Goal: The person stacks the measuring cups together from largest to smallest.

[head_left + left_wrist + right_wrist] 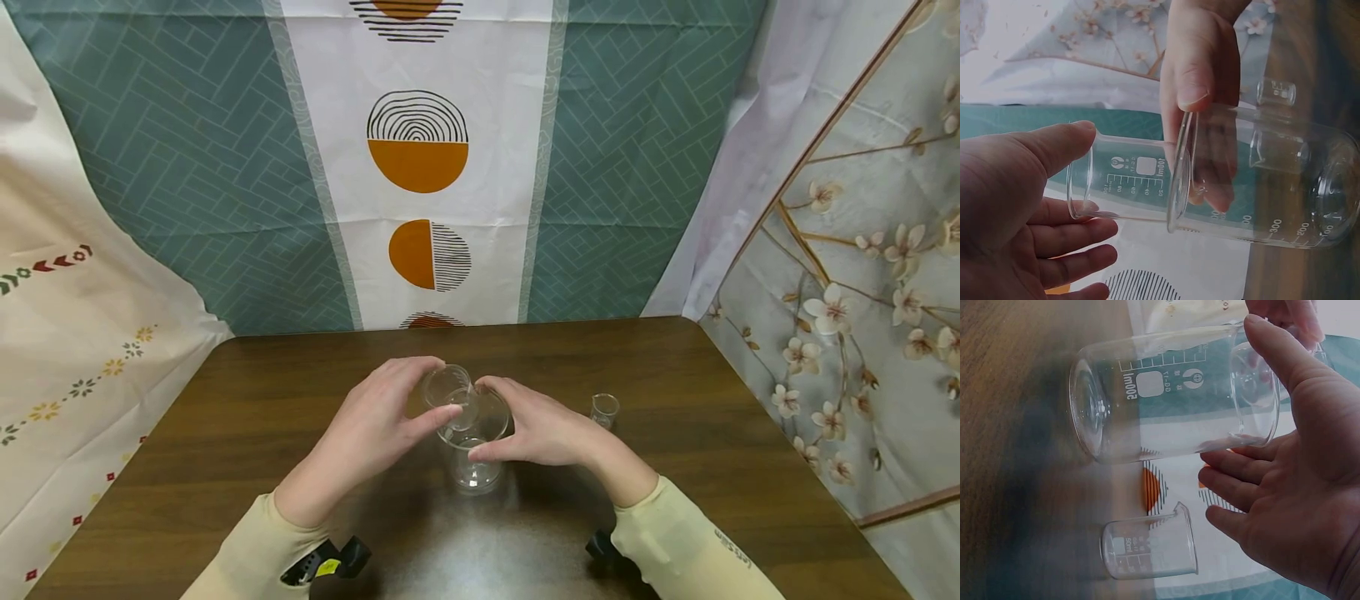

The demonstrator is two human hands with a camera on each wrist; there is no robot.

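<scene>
A clear glass 100 ml beaker [1138,165] is upright, with its base at the mouth of a larger 500 ml beaker [1166,394]. My left hand [382,417] pinches the small beaker's rim between thumb and index finger; the other fingers spread beside it. The large beaker stands upright on the table. Around its upper part, just below the rim, my right hand [536,425] holds it, thumb on the near side and fingers on the far side. Both hands face each other across the glassware.
A small 50 ml beaker [1150,547] stands on the table [300,375] to the right. A tiny beaker [1275,92] shows past the right hand in the left wrist view. Patterned cloths [637,167] hang behind the table and at both sides.
</scene>
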